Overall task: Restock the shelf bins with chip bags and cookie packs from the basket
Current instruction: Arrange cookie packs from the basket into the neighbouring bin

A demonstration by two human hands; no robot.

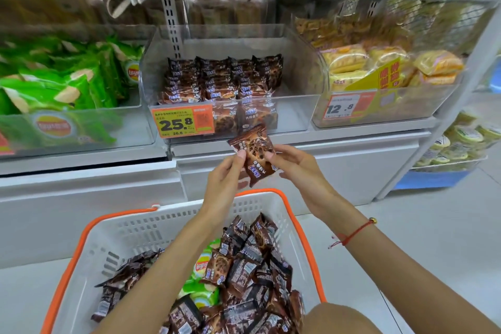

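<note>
Between both hands I hold a brown chocolate cookie pack (pixel 253 150), raised in front of the shelf base. My left hand (pixel 225 179) pinches its left edge and my right hand (pixel 294 164) pinches its right edge. Just above it is the clear middle bin (pixel 295 114), with rows of the same brown cookie packs (pixel 222 78) standing at its back. Below my arms, the white basket with an orange rim (pixel 130 230) holds several loose cookie packs (pixel 252 266) and green chip bags (pixel 202 266) partly buried under them.
A clear bin of green chip bags (pixel 62 89) is at the left, and a bin of yellow snack packs (pixel 379 70) at the right. Orange price tags (pixel 183 122) hang on the bin fronts. A low rack of yellow tubs (pixel 458 144) stands at far right.
</note>
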